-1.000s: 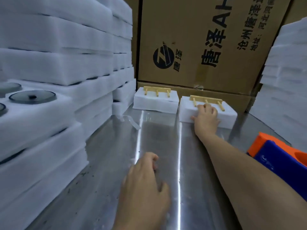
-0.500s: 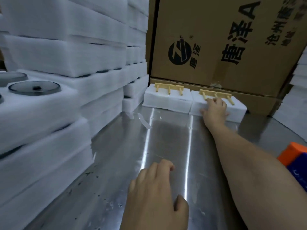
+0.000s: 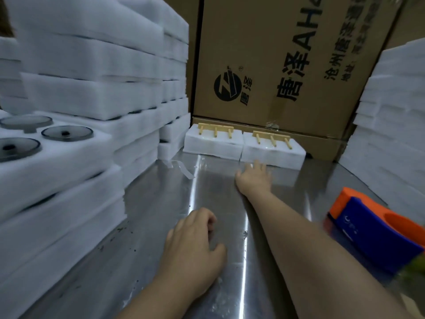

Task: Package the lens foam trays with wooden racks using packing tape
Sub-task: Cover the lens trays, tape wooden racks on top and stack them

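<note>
Head: right hand (image 3: 254, 178) outstretched, left hand (image 3: 195, 245) curled.

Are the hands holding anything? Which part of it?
Nothing is held. The right hand is open, fingers straight, close to the right foam block; the left hand rests on the table, fingers loosely curled, empty.

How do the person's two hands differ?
The left hand lies close in, fingers loosely curled; the right hand reaches far ahead, fingers straight. The right hand is near a foam pack with a wooden rack; the left hand is far from it. Both are empty, over the steel table.
</note>
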